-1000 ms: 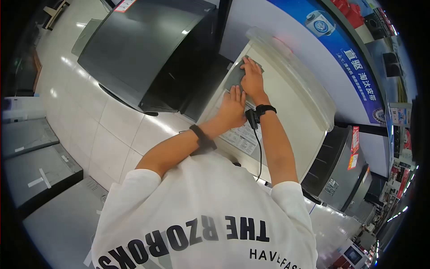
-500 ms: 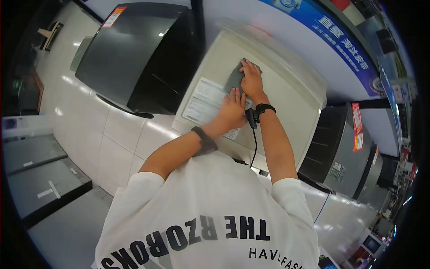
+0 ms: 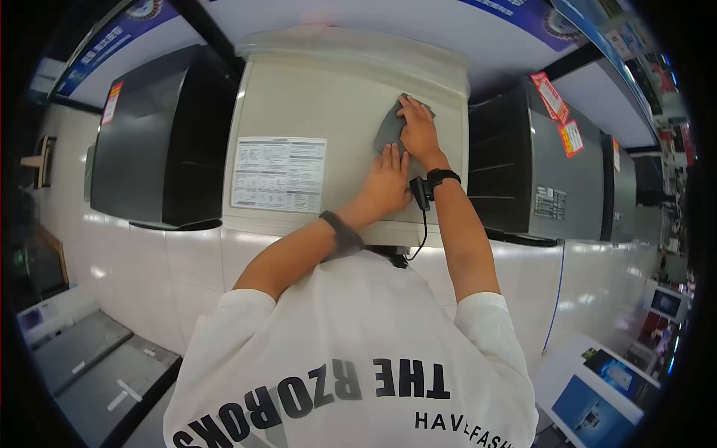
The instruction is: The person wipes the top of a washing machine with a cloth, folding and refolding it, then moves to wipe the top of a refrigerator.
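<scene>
A grey cloth (image 3: 388,128) lies bunched on the pale beige top of a boxy appliance (image 3: 299,101). My right hand (image 3: 420,133) presses down on the cloth, its fingers bent over the far end. Just below and to the left is my left hand (image 3: 387,183), palm down with fingers stretched out and their tips at the cloth's near edge. A printed paper sheet (image 3: 278,175) lies flat on the same top, left of both hands. The right wrist wears a black band with a small dark device (image 3: 422,193) and a cable; another dark band circles the left wrist.
Dark grey appliances stand close on both sides, one at left (image 3: 138,142) and one at right (image 3: 571,164) with red price tags. Clear plastic wrap (image 3: 351,51) covers the back edge. Grey-topped units (image 3: 112,373) are at lower left, on a tiled floor.
The view has turned, so the appliance top now sits squarely and reaches farther left of my hands. The paper, partly under my left hand before, now lies apart from it.
</scene>
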Demonstrator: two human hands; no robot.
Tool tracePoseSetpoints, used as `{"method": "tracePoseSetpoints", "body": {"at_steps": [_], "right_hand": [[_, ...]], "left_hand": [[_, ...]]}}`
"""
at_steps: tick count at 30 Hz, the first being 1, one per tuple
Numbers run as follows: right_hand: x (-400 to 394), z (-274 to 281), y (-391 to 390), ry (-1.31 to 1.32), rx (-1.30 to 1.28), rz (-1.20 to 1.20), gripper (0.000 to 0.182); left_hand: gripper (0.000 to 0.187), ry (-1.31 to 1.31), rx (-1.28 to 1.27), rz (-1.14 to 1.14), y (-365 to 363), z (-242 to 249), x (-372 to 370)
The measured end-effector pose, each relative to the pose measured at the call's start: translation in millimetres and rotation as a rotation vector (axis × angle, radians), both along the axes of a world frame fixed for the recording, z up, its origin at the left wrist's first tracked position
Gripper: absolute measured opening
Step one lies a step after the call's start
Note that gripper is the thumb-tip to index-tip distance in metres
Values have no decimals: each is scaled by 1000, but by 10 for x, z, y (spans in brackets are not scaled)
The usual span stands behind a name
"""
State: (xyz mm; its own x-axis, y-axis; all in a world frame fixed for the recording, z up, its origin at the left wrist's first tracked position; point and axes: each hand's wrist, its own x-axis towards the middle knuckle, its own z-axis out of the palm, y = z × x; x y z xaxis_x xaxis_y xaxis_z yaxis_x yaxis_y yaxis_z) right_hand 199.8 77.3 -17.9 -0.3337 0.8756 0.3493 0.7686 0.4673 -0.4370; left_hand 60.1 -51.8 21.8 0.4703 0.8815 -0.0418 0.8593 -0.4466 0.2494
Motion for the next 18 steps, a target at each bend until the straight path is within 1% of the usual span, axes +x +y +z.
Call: {"method": "tracePoseSetpoints", "body": {"at_steps": [2, 5, 8, 10, 13, 16, 17, 18], "right_hand": [[295, 34, -88, -6, -31, -43, 37], [735, 27, -200, -11, 2, -57, 37], [997, 44, -311, -87, 40, -57, 35], [1076, 40, -357, -120, 65, -60, 34], [1022, 30, -353, -152, 93, -72, 33], [984, 110, -409, -167, 73, -36, 32], [984, 129, -454, -194, 40, -25, 32], [957, 138, -492, -215, 10, -4, 32]], "left_hand": [[89, -16, 0, -46, -36, -24, 240], [89, -38, 15, -114, -83, -37, 563], [88, -17, 51, -174, -141, -47, 806], [86, 9, 71, -190, -172, -87, 881], [82, 11, 190, -229, -176, -136, 825], [77, -86, 241, -255, -212, -159, 750], [74, -88, 209, -283, -238, -150, 735], [71, -82, 178, -300, -265, -39, 684]]}}
